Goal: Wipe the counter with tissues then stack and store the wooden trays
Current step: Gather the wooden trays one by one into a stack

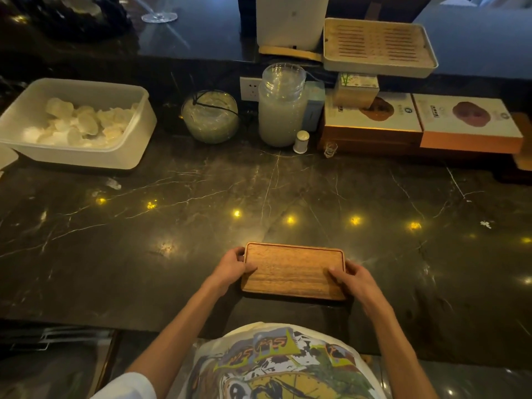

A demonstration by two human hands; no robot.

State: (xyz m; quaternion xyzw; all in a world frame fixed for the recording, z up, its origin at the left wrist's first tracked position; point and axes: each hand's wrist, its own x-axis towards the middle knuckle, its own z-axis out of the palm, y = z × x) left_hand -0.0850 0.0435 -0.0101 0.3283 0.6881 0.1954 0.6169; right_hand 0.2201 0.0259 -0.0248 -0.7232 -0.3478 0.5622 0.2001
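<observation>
Storing seemed the step in hand: left hand (pixel 233 267) and right hand (pixel 349 279) clasped the wooden tray (pixel 293 270) by its short ends, near the counter (pixel 288 191) edge. Next came lifting it level toward storage.

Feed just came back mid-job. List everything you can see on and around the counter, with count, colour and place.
wooden tray: 1, brown, near edge, centre
counter: 1, dark veined stone
tub: 1, white, far left, holding pale pieces
glass jar: 1, clear, back centre
round glass container: 1, clear, left of jar
small bottle: 1, white, by jar
flat boxes: 2, white-topped, back right
slatted tray: 1, cream, upper ledge
left hand: on tray's left end
right hand: on tray's right end
</observation>
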